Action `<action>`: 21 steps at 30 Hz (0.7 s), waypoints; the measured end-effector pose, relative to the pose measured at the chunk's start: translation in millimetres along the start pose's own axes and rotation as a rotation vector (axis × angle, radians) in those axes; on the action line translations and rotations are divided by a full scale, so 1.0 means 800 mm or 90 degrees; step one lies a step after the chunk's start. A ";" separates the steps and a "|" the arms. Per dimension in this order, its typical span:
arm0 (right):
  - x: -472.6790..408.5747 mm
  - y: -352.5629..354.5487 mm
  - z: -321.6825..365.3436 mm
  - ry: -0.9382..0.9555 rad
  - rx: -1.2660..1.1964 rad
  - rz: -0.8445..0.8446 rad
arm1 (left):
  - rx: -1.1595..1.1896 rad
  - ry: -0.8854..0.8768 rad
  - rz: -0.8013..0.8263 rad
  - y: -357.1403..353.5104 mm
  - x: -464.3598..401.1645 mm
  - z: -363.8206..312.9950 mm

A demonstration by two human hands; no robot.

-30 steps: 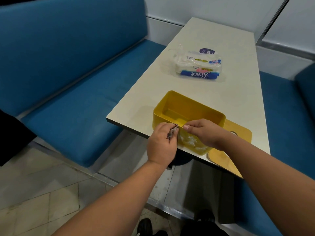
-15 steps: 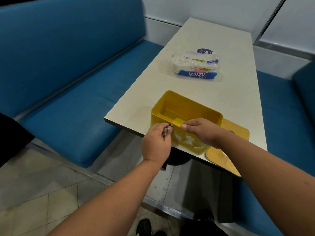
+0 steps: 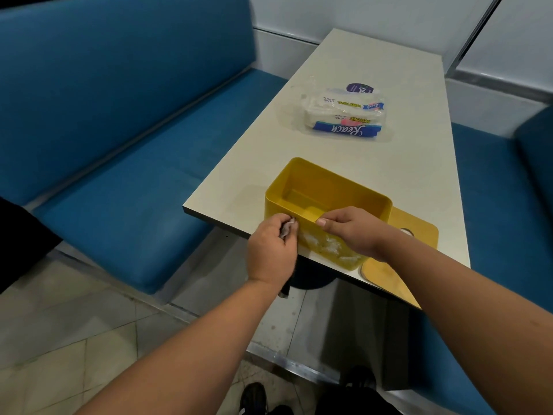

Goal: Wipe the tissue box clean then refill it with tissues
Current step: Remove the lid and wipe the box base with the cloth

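Head view, only angle here. Tabletop (image 3: pixel 344 163), pale and long, running away between two blue bench seats (image 3: pixel 125 181). Yellow tissue box (image 3: pixel 326 190) parked right at the near edge of it, lid off, open side up, nothing inside. Near outer wall smeared with white foamy stuff (image 3: pixel 326 247). Matching yellow lid (image 3: pixel 416 235) lying flat just beside the box on the right, touching or nearly touching it, hard to say which, near end poking out past the edge. Some sort of opening in the lid half hidden behind the right forearm.

Hands close together but not touching, both at the box's near wall. Left hand (image 3: pixel 270 250) curled tight around a small greyish cloth (image 3: pixel 288 229), pressed up against the near left corner of the box, a dark bit of the cloth dangling below the wrist. Right hand (image 3: pixel 350 229) clamped on the near rim, thumb tip hooked over the top edge, rest of the fingers down the outside wall over the foam.

Further up the tabletop, well apart from the box: pack of tissues (image 3: pixel 347 115) in clear wrap with a blue band, lying flat, looks like a couple of packs stacked. A purple round label showing just behind it.

Tiled floor (image 3: pixel 74 339) below, dark shoes at the bottom edge.
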State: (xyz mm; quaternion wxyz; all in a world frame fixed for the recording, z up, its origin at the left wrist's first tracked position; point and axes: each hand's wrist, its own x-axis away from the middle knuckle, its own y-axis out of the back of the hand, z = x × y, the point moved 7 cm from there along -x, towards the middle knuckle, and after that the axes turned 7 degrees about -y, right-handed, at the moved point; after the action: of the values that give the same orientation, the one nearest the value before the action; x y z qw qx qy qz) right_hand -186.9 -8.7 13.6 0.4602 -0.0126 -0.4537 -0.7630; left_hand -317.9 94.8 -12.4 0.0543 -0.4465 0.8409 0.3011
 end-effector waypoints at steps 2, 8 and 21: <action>0.001 0.000 0.001 0.008 0.012 -0.006 | 0.003 -0.036 -0.002 0.003 -0.004 -0.007; 0.004 0.000 0.003 0.020 0.028 -0.014 | 0.016 0.060 -0.096 0.019 -0.015 0.023; 0.003 0.001 0.005 0.024 0.039 -0.016 | -0.046 0.028 0.071 -0.022 0.015 0.023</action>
State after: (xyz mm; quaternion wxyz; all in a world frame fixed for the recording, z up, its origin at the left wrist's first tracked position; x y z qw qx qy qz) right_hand -189.3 -7.6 17.1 0.4594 0.0216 -0.4678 -0.7547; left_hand -314.6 88.7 -40.3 0.0024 -0.4068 0.8541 0.3239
